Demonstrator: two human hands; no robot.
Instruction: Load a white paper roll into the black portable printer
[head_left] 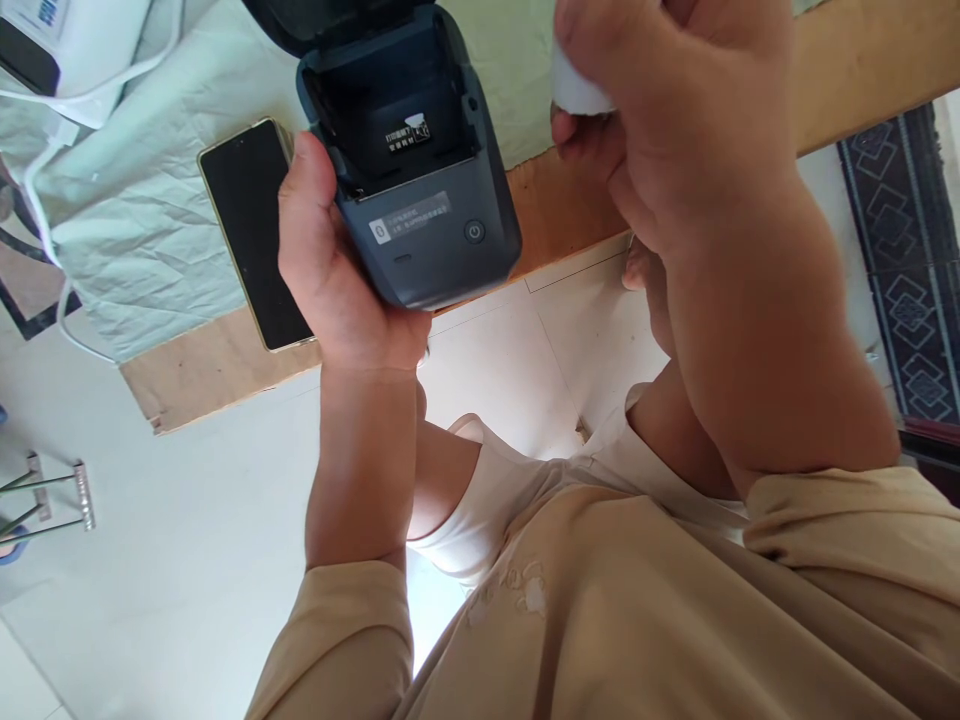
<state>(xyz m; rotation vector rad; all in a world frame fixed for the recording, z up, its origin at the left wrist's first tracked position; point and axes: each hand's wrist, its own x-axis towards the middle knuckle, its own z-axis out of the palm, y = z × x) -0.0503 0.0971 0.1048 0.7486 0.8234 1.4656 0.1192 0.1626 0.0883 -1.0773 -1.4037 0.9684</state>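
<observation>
The left hand (330,260) is wrapped around the left side of one small dark printer (420,200), thumb against its edge, holding it up over the near edge of the wooden table (217,370). The printer's lid (300,20) is flipped open toward the far side, and the paper bay (397,110) shows one small label inside. On the front panel sit one round button (473,231) and one pale sticker (409,218).

The right hand (675,110) is raised to the right of the printer, fingers curled tight around one white roll (577,85), of which only a part shows between thumb and fingers.

One black phone (251,235) lies flat on the table, screen dark, just left of the left hand and partly behind it. It rests half on a crumpled pale green cloth (142,220) that covers the far part of the table. One white cable (45,200) runs across the cloth at far left, near one white device (67,40) in the corner. On the floor at near left stands one metal rack (60,495). At far right lies one dark patterned rug (911,260).
</observation>
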